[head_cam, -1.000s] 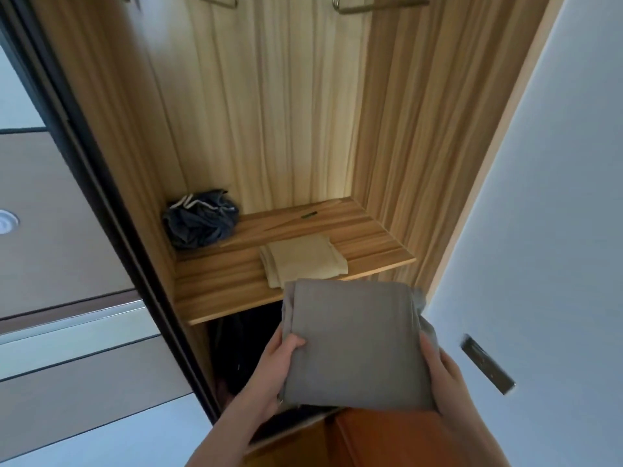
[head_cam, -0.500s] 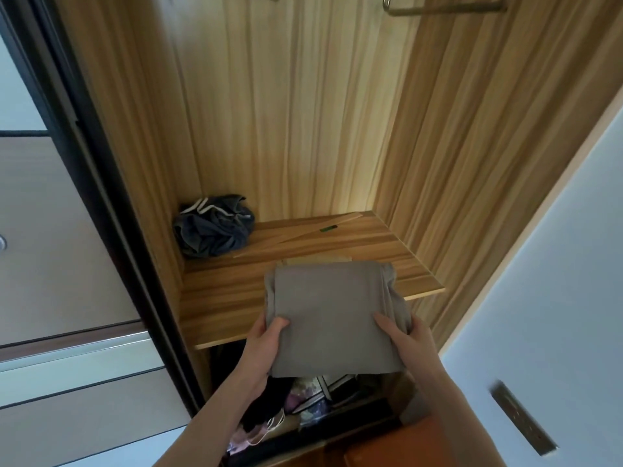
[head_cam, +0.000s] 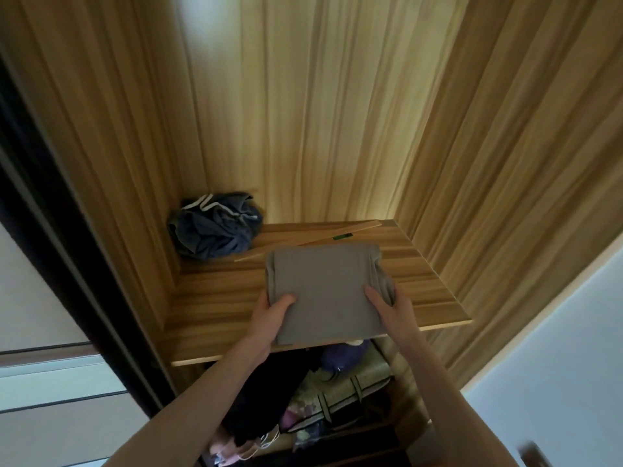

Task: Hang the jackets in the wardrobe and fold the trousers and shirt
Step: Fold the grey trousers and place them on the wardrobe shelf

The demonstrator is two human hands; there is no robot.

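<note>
Step in hand: I judge that I am laying the folded grey garment on the wardrobe shelf; whether it is the trousers or the shirt, I cannot tell.

Place of the garment: it lies over the middle of the shelf, its far edge near the thin wooden strip, its near edge at the front lip of the shelf. I cannot tell if it rests fully on the board or hangs a little above it.

How to do it well: I should keep the stack flat and level, lower both sides together, and push it a little deeper, so the near edge does not hang over the lip. Then I should slide my fingers out sideways and slowly, so the folds are not pulled open.

Left grip: my left hand pinches the near left corner, thumb on top, fingers hidden under the cloth.

Right grip: my right hand holds the near right side, where the layers bunch; the thumb presses on top, and the fingers are curled around the edge.

Risk: the right side looks loose and may unfold when I let go.

Neighbours: a crumpled dark blue garment sits in the left back corner, apart from my stack.
</note>
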